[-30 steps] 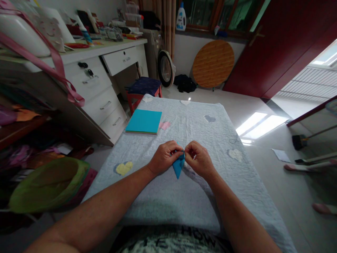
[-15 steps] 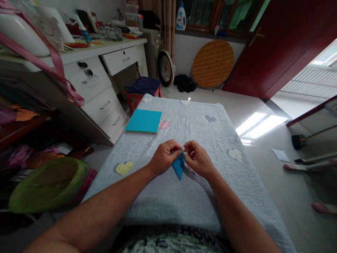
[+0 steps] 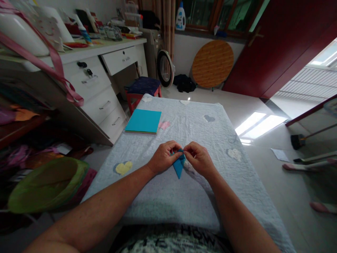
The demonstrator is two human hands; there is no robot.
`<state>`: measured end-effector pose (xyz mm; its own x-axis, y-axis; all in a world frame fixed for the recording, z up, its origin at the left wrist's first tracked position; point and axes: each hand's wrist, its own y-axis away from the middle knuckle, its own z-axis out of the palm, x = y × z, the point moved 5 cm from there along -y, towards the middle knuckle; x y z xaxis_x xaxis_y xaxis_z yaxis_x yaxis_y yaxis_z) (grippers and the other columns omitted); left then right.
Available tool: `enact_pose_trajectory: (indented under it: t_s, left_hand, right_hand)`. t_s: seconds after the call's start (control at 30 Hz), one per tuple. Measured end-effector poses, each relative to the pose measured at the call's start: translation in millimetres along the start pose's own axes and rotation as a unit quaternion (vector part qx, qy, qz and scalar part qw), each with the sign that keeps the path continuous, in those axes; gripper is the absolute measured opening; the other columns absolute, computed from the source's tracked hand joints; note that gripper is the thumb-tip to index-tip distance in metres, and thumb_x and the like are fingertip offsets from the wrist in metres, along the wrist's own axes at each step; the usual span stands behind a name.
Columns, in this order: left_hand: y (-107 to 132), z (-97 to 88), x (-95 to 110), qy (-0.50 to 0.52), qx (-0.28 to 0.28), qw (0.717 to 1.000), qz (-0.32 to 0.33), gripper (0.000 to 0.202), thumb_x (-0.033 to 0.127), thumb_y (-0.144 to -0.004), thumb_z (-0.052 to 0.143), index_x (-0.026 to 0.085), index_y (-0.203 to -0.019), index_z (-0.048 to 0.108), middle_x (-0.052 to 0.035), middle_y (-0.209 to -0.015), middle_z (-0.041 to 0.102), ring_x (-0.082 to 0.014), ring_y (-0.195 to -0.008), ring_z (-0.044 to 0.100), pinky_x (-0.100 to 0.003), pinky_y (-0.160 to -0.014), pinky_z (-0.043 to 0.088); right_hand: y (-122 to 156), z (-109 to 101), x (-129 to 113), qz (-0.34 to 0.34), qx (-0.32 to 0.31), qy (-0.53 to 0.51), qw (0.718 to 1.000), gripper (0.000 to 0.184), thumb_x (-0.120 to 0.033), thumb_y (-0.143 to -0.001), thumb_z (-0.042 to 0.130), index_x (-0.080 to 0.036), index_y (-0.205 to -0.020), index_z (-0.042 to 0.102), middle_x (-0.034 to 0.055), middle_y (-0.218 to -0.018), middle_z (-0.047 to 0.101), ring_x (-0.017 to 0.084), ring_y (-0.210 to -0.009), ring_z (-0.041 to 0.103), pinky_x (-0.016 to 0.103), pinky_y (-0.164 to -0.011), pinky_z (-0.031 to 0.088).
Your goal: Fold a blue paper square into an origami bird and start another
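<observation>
Both of my hands meet over the middle of the cloth-covered table [image 3: 195, 130]. A small folded piece of blue paper [image 3: 179, 168] is between them, its pointed end toward me. My left hand [image 3: 165, 157] pinches its upper left part between thumb and fingers. At the paper's upper right corner, the thumb and forefinger of my right hand [image 3: 197, 158] are pinched together on it. Part of the paper is hidden under my fingers. A stack of square turquoise paper [image 3: 143, 121] lies at the table's far left.
A stool [image 3: 144, 85] stands beyond the table's far left corner, next to a white desk [image 3: 97, 95] with drawers. On the floor at left is a green-lined bin [image 3: 50, 182]. A washing machine with its round door [image 3: 165, 68] open and a round wooden board [image 3: 213, 63] are behind.
My right hand's thumb and forefinger have closed onto the paper's upper corner, closer to my left hand. The paper has turned slightly and its fold looks flatter.
</observation>
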<state>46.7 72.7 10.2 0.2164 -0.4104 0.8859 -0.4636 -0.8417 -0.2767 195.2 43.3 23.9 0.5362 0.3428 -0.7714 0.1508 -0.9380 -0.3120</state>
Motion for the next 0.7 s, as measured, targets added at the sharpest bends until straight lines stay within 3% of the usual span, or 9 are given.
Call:
enact_pose_trajectory:
  t_s: [0.33, 0.57, 0.7]
  left_hand:
    - [-1.1, 1.1, -0.2, -0.015, -0.011, 1.000, 0.010, 0.014, 0.027, -0.085, 0.067, 0.017, -0.076, 0.066, -0.0001, -0.072, 0.061, -0.0148, -0.072, 0.056, -0.028, -0.070, 0.043]
    - [-1.4, 2.1, -0.1, -0.009, -0.015, 1.000, 0.020, 0.014, 0.028, -0.087, 0.066, 0.016, -0.080, 0.070, -0.0012, -0.074, 0.062, -0.0155, -0.074, 0.056, -0.028, -0.070, 0.043]
    - [-1.8, 2.6, 0.4, -0.019, -0.023, 0.999, 0.024, 0.012, 0.025, -0.087, 0.066, 0.016, -0.078, 0.069, -0.0006, -0.075, 0.062, -0.0154, -0.075, 0.057, -0.028, -0.070, 0.042]
  right_hand:
    - [0.1, -0.2, -5.9, -0.022, 0.010, -0.006, 1.000, 0.014, -0.013, -0.081, 0.053, -0.021, -0.070, 0.057, -0.0014, -0.069, 0.052, 0.011, -0.062, 0.049, 0.024, -0.057, 0.038]
    - [1.2, 2.9, -4.2, -0.016, 0.009, -0.004, 1.000, 0.002, -0.019, -0.082, 0.060, -0.021, -0.082, 0.059, -0.0018, -0.072, 0.056, 0.011, -0.062, 0.052, 0.024, -0.058, 0.041]
    - [1.4, 2.5, -6.3, -0.024, 0.009, 0.012, 1.000, 0.011, -0.014, -0.083, 0.055, -0.021, -0.075, 0.058, -0.0012, -0.069, 0.056, 0.012, -0.062, 0.053, 0.025, -0.059, 0.040]
